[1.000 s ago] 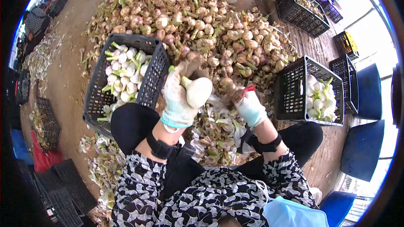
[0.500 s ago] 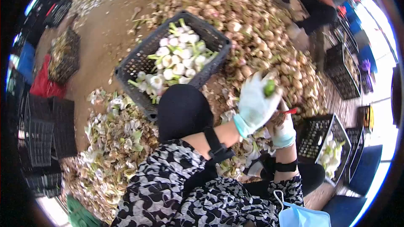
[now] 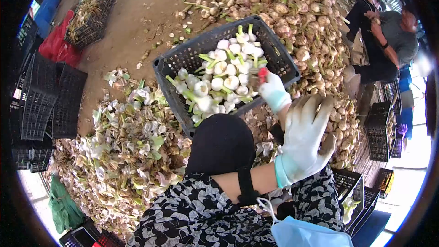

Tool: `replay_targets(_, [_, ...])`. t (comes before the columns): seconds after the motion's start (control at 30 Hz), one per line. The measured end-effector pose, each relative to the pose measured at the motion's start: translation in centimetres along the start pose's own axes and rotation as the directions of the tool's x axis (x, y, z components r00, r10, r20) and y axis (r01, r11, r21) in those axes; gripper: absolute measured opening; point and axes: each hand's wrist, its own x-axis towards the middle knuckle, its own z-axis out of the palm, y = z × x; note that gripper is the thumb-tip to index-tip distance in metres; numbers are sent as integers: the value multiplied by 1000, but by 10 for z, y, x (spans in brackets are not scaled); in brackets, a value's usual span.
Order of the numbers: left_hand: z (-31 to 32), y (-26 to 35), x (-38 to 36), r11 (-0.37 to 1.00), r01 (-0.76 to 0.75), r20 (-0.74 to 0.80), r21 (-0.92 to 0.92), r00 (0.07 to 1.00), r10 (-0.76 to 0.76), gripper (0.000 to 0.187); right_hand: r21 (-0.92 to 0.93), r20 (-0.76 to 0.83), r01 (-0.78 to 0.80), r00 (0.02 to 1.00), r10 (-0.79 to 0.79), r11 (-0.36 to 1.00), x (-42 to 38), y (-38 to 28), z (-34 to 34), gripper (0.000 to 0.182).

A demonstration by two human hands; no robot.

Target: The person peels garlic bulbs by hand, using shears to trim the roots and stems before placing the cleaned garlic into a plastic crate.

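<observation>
My left hand (image 3: 304, 139), in a white glove with a mint cuff, is open with its fingers spread, and nothing shows in it. It is raised in front of my right forearm and hides much of it. Farther forward, my right hand (image 3: 274, 92), gloved alike, is closed at the right inner side of a black plastic crate (image 3: 176, 57). A red-handled tool (image 3: 262, 74) sticks out of its fingers, its greyish end blurred over the garlic. Peeled white garlic bulbs (image 3: 231, 82) with short green stems lie in the crate.
Unpeeled garlic (image 3: 315, 32) is heaped behind and right of the crate. Peeled skins (image 3: 123, 151) cover the ground at left. Stacked black crates (image 3: 39, 96) stand at far left, more at right (image 3: 378, 130). A seated person (image 3: 395, 36) works at the upper right.
My right hand has moved from beside my left to over the crate with the red-handled tool. My left hand, which had something green at its fingers, is now spread. The view has shifted.
</observation>
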Motion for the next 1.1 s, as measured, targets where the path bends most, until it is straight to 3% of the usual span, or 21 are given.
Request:
replay_targets(0.07, [-7,-7,5,997,72,-37,-29,997,-73,61,-542,42,-92,990,137,835,34,0,23,34])
replay_targets(0.13, [-16,-9,10,993,98,-64,-60,993,-102,59,-452,33,-169,978,205,876,52,-7,50,42])
replay_targets(0.17, [-19,-11,11,993,103,-81,-58,991,-108,58,-414,40,-105,990,133,904,67,11,67,42])
replay_targets(0.3, [-27,-18,14,977,183,-57,-105,980,-190,57,-598,138,-81,970,201,798,86,18,95,67])
replay_targets(0.43, [-31,-20,14,962,222,-32,-158,973,-230,57,-622,107,-143,959,264,770,96,21,97,73])
replay_targets(0.53, [-33,-20,11,950,236,-19,-202,969,-245,56,-632,56,-202,951,305,748,104,13,96,69])
replay_targets(0.57, [-35,-21,10,950,246,-22,-192,967,-255,56,-660,62,-178,955,289,730,105,12,100,59])
replay_targets(0.67, [-38,-24,10,947,251,-24,-201,965,-261,56,-710,24,-203,950,311,675,111,4,109,51])
replay_targets(0.73, [-41,-26,13,943,263,-43,-206,960,-277,57,-705,24,-171,964,265,688,113,16,118,58])
replay_targets(0.8, [-44,-26,14,937,273,-58,-218,955,-291,57,-804,172,-14,952,255,594,108,20,122,59])
replay_targets(0.87, [-47,-27,15,934,269,-92,-234,951,-297,57,-794,159,-23,956,245,607,111,19,121,60])
replay_targets(0.97, [-48,-26,14,932,283,-88,-226,947,-309,56,-517,212,-146,933,292,844,108,6,104,53])
replay_targets(1.0, [-49,-26,15,932,270,-80,-240,952,-296,56,-359,213,-41,969,125,933,97,-2,98,52])
replay_targets(1.03, [-50,-26,15,938,270,-85,-217,952,-293,56,-371,188,-44,975,122,928,85,-11,90,52])
replay_targets(1.07, [-48,-26,16,943,267,-87,-197,954,-288,55,-65,182,-113,976,123,992,69,-25,82,51])
replay_targets(1.1, [-45,-26,16,939,245,-116,-241,953,-279,53,249,170,-160,978,119,955,52,-41,73,50])
